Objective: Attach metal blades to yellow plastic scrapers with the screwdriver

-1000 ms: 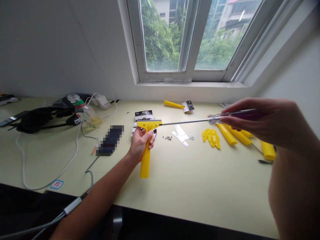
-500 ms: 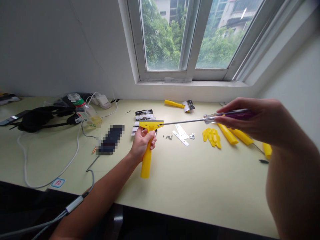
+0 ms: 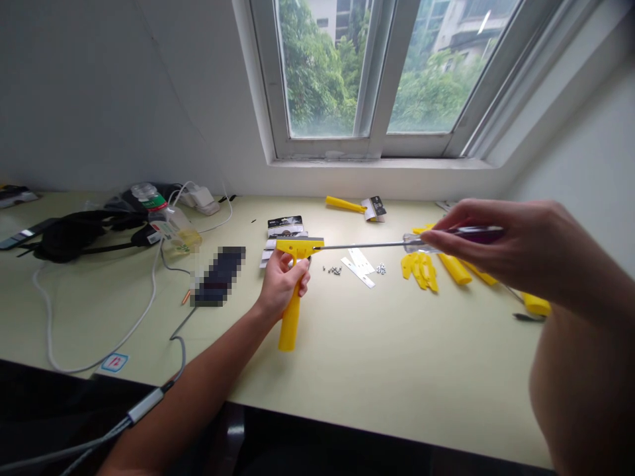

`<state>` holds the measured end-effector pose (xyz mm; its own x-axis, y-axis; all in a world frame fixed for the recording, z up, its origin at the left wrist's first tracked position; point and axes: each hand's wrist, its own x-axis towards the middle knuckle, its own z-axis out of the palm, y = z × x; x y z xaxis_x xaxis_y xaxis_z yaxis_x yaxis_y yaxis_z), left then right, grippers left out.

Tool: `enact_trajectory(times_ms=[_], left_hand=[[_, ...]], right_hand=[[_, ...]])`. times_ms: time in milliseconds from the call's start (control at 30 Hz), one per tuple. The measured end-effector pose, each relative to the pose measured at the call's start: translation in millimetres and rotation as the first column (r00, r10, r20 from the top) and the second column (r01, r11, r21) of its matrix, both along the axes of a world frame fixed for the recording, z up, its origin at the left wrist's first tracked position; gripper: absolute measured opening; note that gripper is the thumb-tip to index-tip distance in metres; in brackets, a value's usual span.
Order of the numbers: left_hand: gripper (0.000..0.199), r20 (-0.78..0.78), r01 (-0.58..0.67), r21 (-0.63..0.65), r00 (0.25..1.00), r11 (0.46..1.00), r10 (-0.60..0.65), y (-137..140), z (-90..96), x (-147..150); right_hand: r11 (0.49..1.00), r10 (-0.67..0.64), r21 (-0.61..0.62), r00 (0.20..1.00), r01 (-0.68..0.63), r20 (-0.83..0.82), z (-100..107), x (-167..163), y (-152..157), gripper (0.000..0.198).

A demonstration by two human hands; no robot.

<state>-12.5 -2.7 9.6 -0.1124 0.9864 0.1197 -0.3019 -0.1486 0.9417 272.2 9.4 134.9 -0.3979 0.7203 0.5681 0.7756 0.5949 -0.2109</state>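
Note:
My left hand [image 3: 282, 285] is closed round the neck of a yellow scraper [image 3: 290, 327], held upright with its wide head at the top. A grey strip runs along the head's upper edge. In my right hand [image 3: 501, 244] is a screwdriver [image 3: 360, 245] with a clear and purple handle. Its long shaft lies nearly level, and the tip meets the right end of the scraper head. Small screws [image 3: 336, 270], white metal blades [image 3: 358, 270] and small nuts [image 3: 381, 268] lie just beyond. Several flat yellow pieces [image 3: 421, 271] are on the table below my right hand.
Yellow handles [image 3: 454, 270] lie at the right, partly behind my right hand. A packaged yellow scraper [image 3: 344, 204] is near the window. Black packaging [image 3: 285, 226] sits behind my left hand. Leftward are a pixelated dark device [image 3: 218, 277], a bottle [image 3: 176, 228], headphones [image 3: 74, 235] and cables.
My right hand and the screwdriver handle have dropped slightly, so the shaft is closer to level. The tip stays at the scraper head, and my left hand has hardly moved.

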Motion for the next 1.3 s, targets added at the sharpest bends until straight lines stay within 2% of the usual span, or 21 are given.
enact_trajectory(times_ms=[167,367,433,500,600,667,700,767,833,867,900,967,1033,1067,1167,1300], left_hand=[[0.036,-0.03,-0.03,0.015,0.999,0.999,0.031,-1.2,-0.8,2.0],[0.037,-0.033,-0.047,-0.002,0.998,0.999,0.047,-0.3,-2.8,1.8],[0.035,-0.039,-0.043,0.005,0.998,0.999,0.043,-0.2,-3.5,1.8],[0.035,-0.049,-0.052,0.019,0.997,0.998,0.053,-0.5,-4.0,2.0],[0.035,-0.079,-0.072,0.046,0.994,0.996,0.076,-1.1,-4.4,2.3],[0.035,-0.096,-0.075,0.056,0.992,0.996,0.08,-0.9,-4.4,1.8],[0.034,-0.098,-0.075,0.055,0.992,0.996,0.081,-0.6,-4.4,1.3],[0.034,-0.087,-0.087,0.04,0.992,0.995,0.09,0.6,-4.1,-0.2],[0.033,-0.07,-0.102,0.021,0.992,0.995,0.103,1.8,-3.7,-1.8],[0.033,-0.063,-0.105,0.014,0.992,0.994,0.106,2.2,-3.5,-2.4],[0.033,-0.059,-0.105,0.011,0.993,0.994,0.105,2.5,-3.4,-2.8],[0.033,-0.063,-0.108,0.015,0.992,0.994,0.109,2.7,-3.6,-3.2],[0.032,-0.068,-0.117,0.019,0.991,0.993,0.118,2.8,-4.2,-3.4],[0.032,-0.069,-0.125,0.021,0.99,0.992,0.126,2.8,-4.5,-3.6],[0.034,-0.065,-0.14,0.032,0.988,0.99,0.141,2.9,-4.5,-4.4],[0.035,-0.077,-0.146,0.055,0.986,0.988,0.15,1.7,-3.4,-3.4]], right_hand=[[0.999,-0.01,0.052,0.998,0.007,0.062,4.3,-5.8,-11.7,0.034],[0.987,0.139,0.074,0.99,-0.141,0.031,7.9,-12.0,-26.7,0.019],[0.983,0.151,0.102,0.989,-0.15,0.006,7.7,-14.8,-30.4,0.015],[0.991,0.088,0.105,0.996,-0.086,-0.013,5.7,-18.1,-30.7,0.017],[0.997,-0.055,0.042,0.994,0.059,-0.099,1.0,-22.5,-24.8,0.023],[0.996,-0.089,0.016,0.982,0.093,-0.166,-1.6,-24.0,-19.7,0.023],[0.997,-0.068,0.013,0.981,0.072,-0.183,-2.4,-24.2,-17.8,0.021],[0.998,0.06,0.0,0.985,-0.061,-0.164,-3.0,-24.1,-16.4,0.019],[0.976,0.21,-0.026,0.969,-0.215,-0.131,-3.2,-23.9,-17.6,0.021],[0.967,0.247,-0.023,0.961,-0.252,-0.122,-3.4,-24.1,-18.4,0.022],[0.971,0.239,0.005,0.964,-0.24,-0.115,-3.9,-24.3,-18.9,0.022],[0.991,0.096,0.1,0.989,-0.084,-0.117,-5.6,-24.7,-18.2,0.021],[0.992,-0.023,0.121,0.996,0.033,-0.087,-8.0,-24.2,-14.7,0.03],[0.996,-0.021,0.084,0.998,0.026,-0.062,-9.3,-23.7,-12.3,0.036],[0.99,0.124,-0.051,0.988,-0.129,-0.095,-12.6,-23.0,-6.2,0.051],[0.999,-0.013,0.035,0.973,0.022,-0.232,-14.9,-26.4,-4.8,0.04]])
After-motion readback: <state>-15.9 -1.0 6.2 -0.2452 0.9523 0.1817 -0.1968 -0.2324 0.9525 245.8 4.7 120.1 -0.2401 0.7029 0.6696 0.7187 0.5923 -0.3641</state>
